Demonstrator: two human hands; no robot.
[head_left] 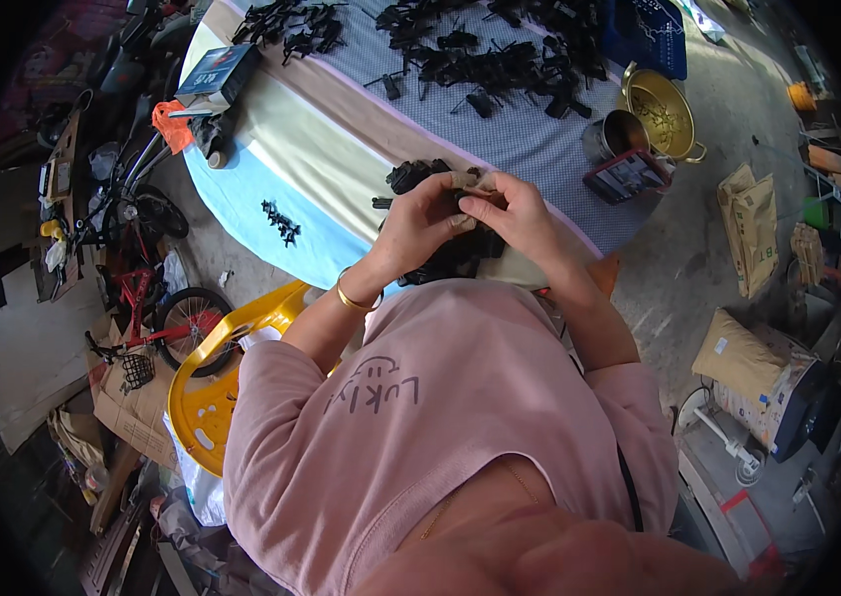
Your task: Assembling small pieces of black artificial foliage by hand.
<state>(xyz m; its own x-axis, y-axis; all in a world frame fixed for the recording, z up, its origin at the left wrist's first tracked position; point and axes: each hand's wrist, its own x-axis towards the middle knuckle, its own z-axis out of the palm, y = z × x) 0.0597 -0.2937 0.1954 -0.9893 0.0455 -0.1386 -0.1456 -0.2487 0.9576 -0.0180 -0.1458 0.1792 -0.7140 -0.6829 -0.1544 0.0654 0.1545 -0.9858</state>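
Note:
My left hand (418,221) and my right hand (520,221) meet at the near edge of a cloth-covered table (341,129). Both have fingers curled and pinched together around something small, mostly hidden by the fingers. Tan coverings wrap some of the fingertips. Beneath and just beyond my hands lies a heap of black plastic parts (418,176), partly covered by them. A small cluster of black pieces (281,223) rests on the light blue strip of cloth to the left. Across the far side spreads a big pile of black parts (480,65).
At the table's right stand a gold-coloured pot (687,124) with small pieces inside, a metal cup (599,144) and a propped phone (627,177). A blue box (217,74) sits far left. A yellow chair (204,397) and red bicycle (147,298) are at left, a paper sack (750,228) at right.

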